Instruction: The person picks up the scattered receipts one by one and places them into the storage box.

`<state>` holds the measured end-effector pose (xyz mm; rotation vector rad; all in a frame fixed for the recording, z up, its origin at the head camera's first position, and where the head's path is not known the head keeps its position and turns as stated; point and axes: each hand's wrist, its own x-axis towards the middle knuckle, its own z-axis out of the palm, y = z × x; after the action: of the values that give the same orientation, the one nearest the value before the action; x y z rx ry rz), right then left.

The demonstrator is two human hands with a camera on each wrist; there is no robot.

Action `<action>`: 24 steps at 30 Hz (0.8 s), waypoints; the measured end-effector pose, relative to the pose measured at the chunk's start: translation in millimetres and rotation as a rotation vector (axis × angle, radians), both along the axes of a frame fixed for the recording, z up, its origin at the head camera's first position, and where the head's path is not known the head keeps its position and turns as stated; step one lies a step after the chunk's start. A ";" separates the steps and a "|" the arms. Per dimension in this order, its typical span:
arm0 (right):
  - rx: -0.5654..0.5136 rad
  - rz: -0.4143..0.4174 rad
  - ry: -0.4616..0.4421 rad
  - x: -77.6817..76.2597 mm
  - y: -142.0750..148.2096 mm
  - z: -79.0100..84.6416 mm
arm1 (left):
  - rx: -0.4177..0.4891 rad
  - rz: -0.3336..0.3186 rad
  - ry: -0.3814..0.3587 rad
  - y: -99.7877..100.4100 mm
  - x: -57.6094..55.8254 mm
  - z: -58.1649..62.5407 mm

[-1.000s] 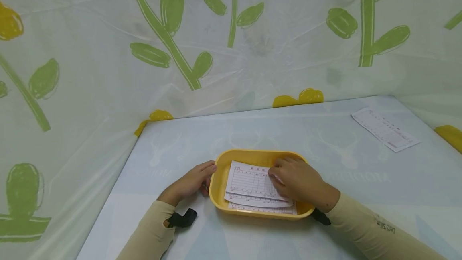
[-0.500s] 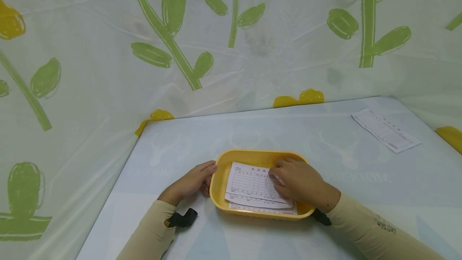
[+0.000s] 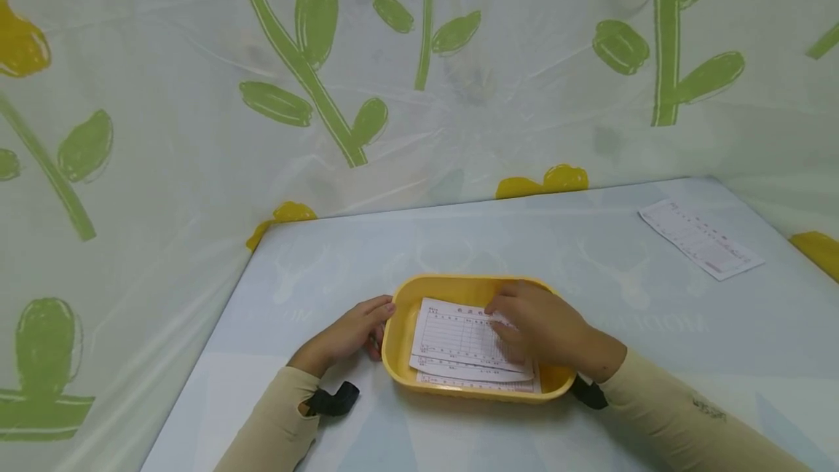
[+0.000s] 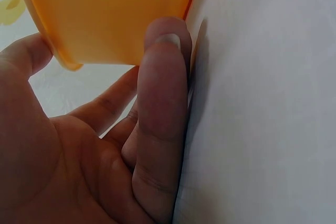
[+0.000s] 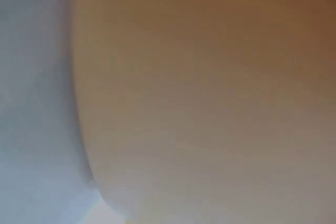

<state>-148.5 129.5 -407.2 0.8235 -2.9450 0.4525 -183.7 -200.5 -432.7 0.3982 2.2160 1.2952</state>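
A yellow plastic basket (image 3: 477,390) sits on the table in the head view, with several white printed forms (image 3: 448,330) stacked inside. My left hand (image 3: 347,333) holds its left end. In the left wrist view, one fingertip (image 4: 39,51) touches the basket's rim and other fingers lie against its outer wall (image 4: 110,14) close over the table. My right hand (image 3: 540,326) reaches into the basket's right half, over the forms' right side. Its fingers are bent and slightly apart, fingertips right at the top sheet. In the right wrist view, a blurred tan surface fills most of the frame.
One more printed slip (image 3: 701,239) lies flat at the table's far right. Pale blue-white cloth covers the table (image 3: 367,253). Behind it hangs a white curtain (image 3: 524,108) with yellow flowers and green leaves.
My right hand has lifted and shifted slightly, its fingers more spread over the top form. My left hand and the basket stay in place; the head view tilts slightly.
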 end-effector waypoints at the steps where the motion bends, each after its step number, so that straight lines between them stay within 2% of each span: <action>1: -0.037 0.007 0.004 -1.0 2.0 0.3 | 0.003 0.000 -0.001 0.1 0.0 -0.3; 5: -0.180 0.011 0.051 -3.5 11.9 5.5 | 0.003 -0.001 0.004 0.2 0.0 -1.2; 9: -0.256 -0.038 0.162 -9.2 22.0 9.4 | 0.000 -0.002 0.009 -0.1 -0.2 -1.9; 11: -0.282 -0.079 0.184 -13.1 26.4 11.2 | -0.002 0.004 0.007 -0.7 0.3 -1.4; 17: -0.309 -0.210 0.128 -20.8 47.6 13.8 | 0.000 0.003 0.000 0.5 0.9 -3.7; 24: -0.276 -0.339 0.038 -35.0 82.9 14.0 | 0.000 0.005 0.009 -0.8 0.7 -1.4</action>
<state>-183.5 212.4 -393.3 0.2929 -2.8137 0.7792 -182.9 -201.4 -434.0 0.3994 2.2255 1.2978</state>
